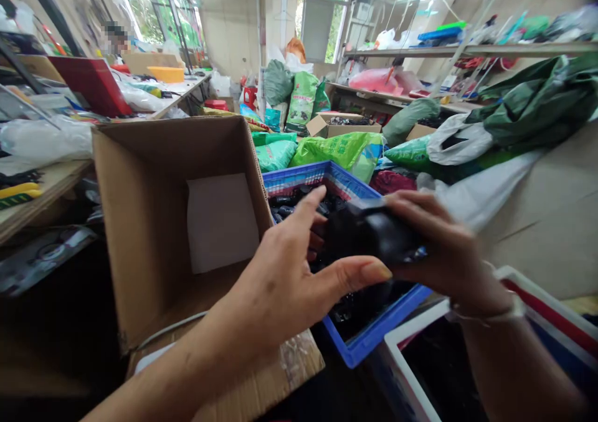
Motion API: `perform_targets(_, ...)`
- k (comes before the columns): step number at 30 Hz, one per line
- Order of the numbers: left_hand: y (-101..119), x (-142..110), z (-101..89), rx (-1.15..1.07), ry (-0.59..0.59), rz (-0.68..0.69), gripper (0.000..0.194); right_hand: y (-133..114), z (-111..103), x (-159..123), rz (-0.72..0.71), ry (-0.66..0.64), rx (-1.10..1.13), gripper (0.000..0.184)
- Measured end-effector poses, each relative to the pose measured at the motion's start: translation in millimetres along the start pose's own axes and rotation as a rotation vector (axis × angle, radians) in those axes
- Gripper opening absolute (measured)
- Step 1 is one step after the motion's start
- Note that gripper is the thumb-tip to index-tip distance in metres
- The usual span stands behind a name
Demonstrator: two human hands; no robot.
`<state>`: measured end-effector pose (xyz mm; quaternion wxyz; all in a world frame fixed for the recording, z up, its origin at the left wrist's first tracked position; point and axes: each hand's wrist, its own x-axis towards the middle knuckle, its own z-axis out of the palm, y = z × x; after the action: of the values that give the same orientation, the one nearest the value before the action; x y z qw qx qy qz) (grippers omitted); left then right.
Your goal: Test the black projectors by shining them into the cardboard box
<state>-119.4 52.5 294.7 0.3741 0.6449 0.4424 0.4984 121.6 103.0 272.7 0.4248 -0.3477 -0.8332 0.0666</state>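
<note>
Two bare hands are seen, with one black part held between them. At far left, a wooden surface (42,191) carries a yellow-handled tool (18,194). Next, an open cardboard box (140,160) is seen, with a white sheet (222,222) lying on its bottom. The left hand (275,291) is spread, its fingers (317,213) opened around a black plastic part (369,232); thumb contact cannot be confirmed. The part is held above a blue plastic crate (322,176) heaped with black pieces (289,204). It is grasped from the right by the right hand (448,247), those fingers curled over its top. A white-rimmed bin (420,341) is seen at lower right. Slippage is judged possible: with the grip mainly from one side, the part could drop into the crate or strike the box wall. The part looks dark, chunky and rounded; its exact type cannot be told.
</note>
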Motion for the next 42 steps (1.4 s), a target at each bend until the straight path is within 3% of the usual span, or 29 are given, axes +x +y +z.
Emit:
perform_targets(3,-18,3,3.5,0.099,-0.12,-0.107,0.043,-8,24,-7,-0.09,-0.132,-0.091,0.077)
perform_targets(7,-38,-4,1.1,0.013,-0.193,-0.167,0.059,-5,39,-18,-0.007,-0.109,-0.052,0.086)
perform_targets(9,-40,-9,-0.6,0.033,-0.178,-0.162,0.054,15,41,-24,0.088,-0.164,0.132,0.102)
perform_targets(11,-41,-11,-1.9,0.053,-0.157,-0.186,0.047,46,48,-37,0.221,-0.304,0.272,0.121)
perform_targets(13,-42,-13,-2.8,0.032,-0.143,-0.27,0.046,82,61,-56,0.357,-0.501,0.099,0.124)
perform_targets(15,-46,-16,-4.3,-0.015,-0.117,-0.366,0.05,113,78,-81,0.433,-0.572,-0.022,0.111)
perform_targets(18,-56,-19,-9.4,-0.071,-0.041,-0.418,0.051,134,96,-116,0.533,-0.543,-0.186,0.088)
perform_targets(23,-73,-19,-22.4,-0.203,0.164,-0.446,0.043,118,90,-151,0.599,-0.36,-0.333,0.044)
perform_targets(27,-84,-15,-24.3,-0.239,0.316,-0.43,0.043,96,81,-171,0.545,-0.482,-0.173,0.014)
perform_targets(29,-86,-15,-20.6,-0.284,0.331,-0.427,0.045,93,79,-176,0.536,-0.553,-0.076,0.011)
perform_targets(31,-84,-16,-15.5,-0.352,0.309,-0.417,0.047,97,80,-172,0.569,-0.521,-0.039,0.009)
perform_targets(33,-77,-18,-11.1,-0.427,0.259,-0.387,0.047,106,85,-161,0.619,-0.397,-0.05,0.024)
perform_targets(36,-62,-22,-9.2,-0.53,0.175,-0.331,0.046,119,105,-139,0.66,-0.219,-0.023,0.069)
perform_targets(39,-48,-25,-14.3,-0.639,0.096,-0.29,0.046,114,128,-118,0.624,-0.189,0.138,0.102)
perform_targets(42,-46,-30,-23.4,-0.691,0.026,-0.29,0.047,90,129,-96,0.551,-0.178,0.305,0.112)
